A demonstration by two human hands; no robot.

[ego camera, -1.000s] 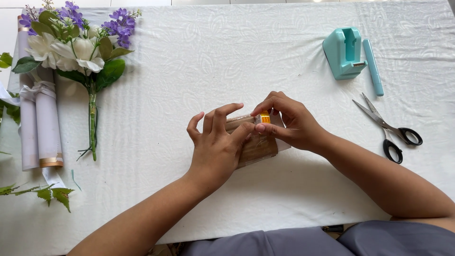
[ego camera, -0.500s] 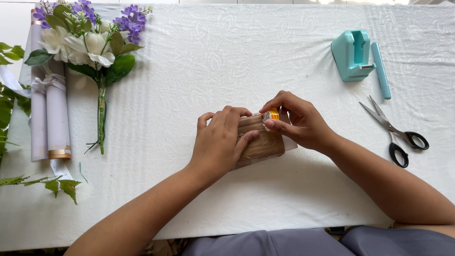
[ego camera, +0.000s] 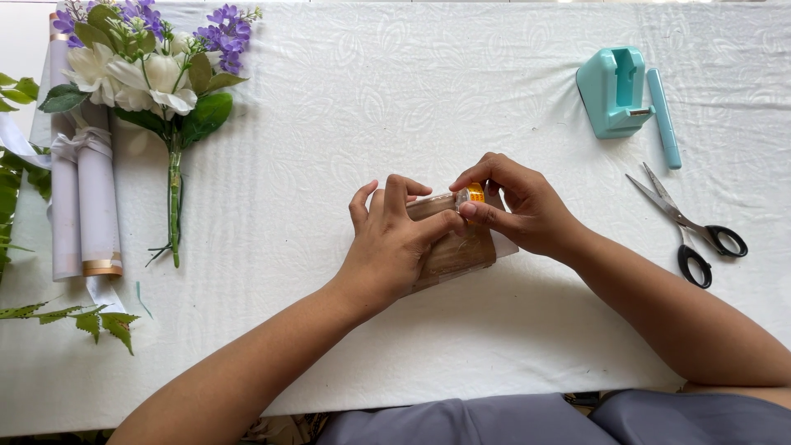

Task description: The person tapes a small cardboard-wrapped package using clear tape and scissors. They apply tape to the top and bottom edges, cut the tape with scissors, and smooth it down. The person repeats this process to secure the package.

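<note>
Brown paper-wrapped bundle lies near the middle of the desk, pinned there between both hands so it cannot roll or unfold while its top end is handled. The left hand spreads over the bundle's left half, palm down and thumb pressing across the paper, a flat, holding grip that seems meant to keep the wrap tight. The right hand closes narrowly at the upper right corner, thumb and forefinger pinching a small clear piece with a yellow-orange core, probably a small roll of tape, right against the paper's edge. Well to the right, scissors lie with blades closed and handles toward the person, within easy reach of the right hand. Beyond them sit a teal tape dispenser and a teal pen-like stick just beside it. Far left, a bouquet of white and purple flowers rests across rolled white paper, with loose green leaves near the desk edge.
</note>
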